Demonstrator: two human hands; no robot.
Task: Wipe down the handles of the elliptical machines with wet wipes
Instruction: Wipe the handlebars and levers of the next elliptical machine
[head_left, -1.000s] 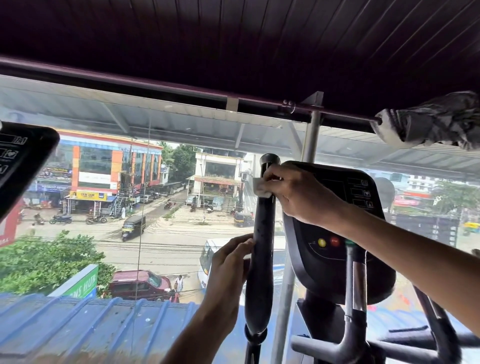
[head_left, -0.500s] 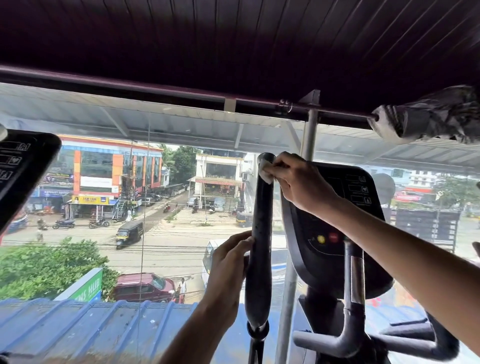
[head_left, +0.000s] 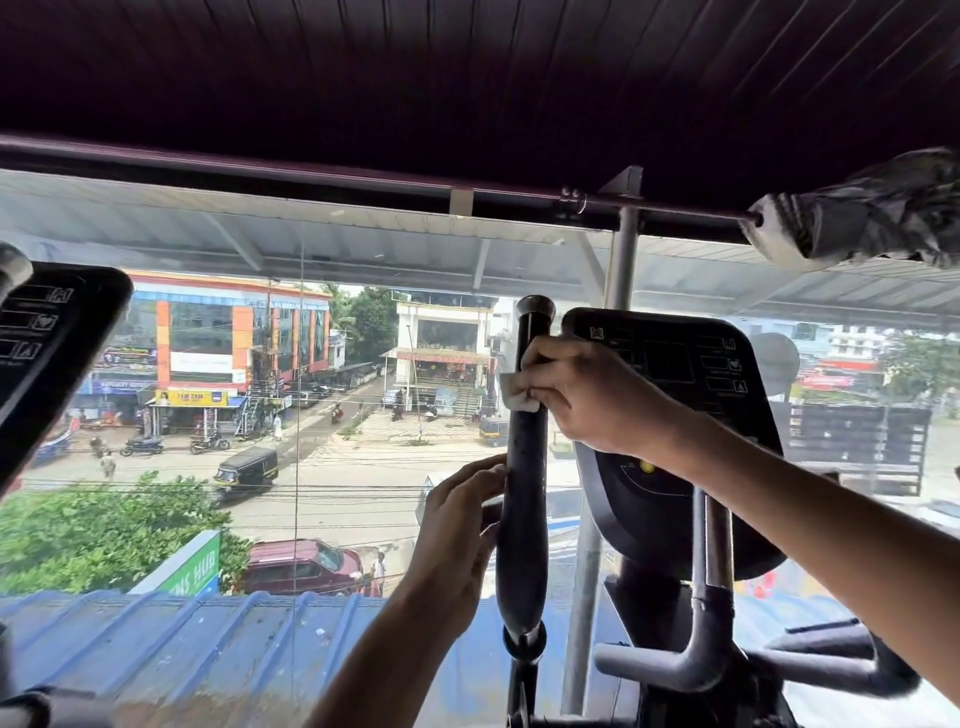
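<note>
A black upright handle (head_left: 523, 519) of the elliptical machine rises in the middle of the view, ending in a rounded cap. My right hand (head_left: 587, 400) is wrapped round its upper part and presses a white wet wipe (head_left: 514, 392) against it, a little below the cap. My left hand (head_left: 457, 540) rests on the handle's left side lower down, fingers fairly straight along it. The far side of the handle is hidden.
The machine's black console (head_left: 675, 395) stands right behind the handle, with grey fixed grips (head_left: 670, 660) below it. A second console (head_left: 47, 353) juts in at the left edge. A glass window (head_left: 291, 415) overlooks a street. A wrapped bundle (head_left: 862, 213) hangs at top right.
My right hand has slid the wipe down the handle from the cap, so the cap now shows above it. My left hand stays in place on the lower handle.
</note>
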